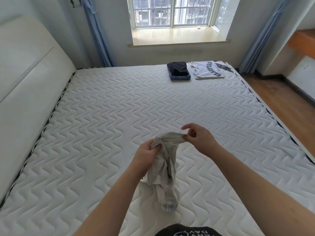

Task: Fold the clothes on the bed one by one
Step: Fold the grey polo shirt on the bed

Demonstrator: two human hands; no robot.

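My left hand [146, 153] and right hand [198, 139] pinch the top of a grey cloth [167, 169]. Next I think I spread it flat on the bed [119, 103].

I saw a window [172, 11] with bars in the far wall, and daylight fell on its pale sill [179, 35]. Blue curtains [97, 31] hung at both sides. A white padded headboard [25, 65] stood at the left. At the right was a brown wooden floor [286, 99] and an orange shelf [303, 41].
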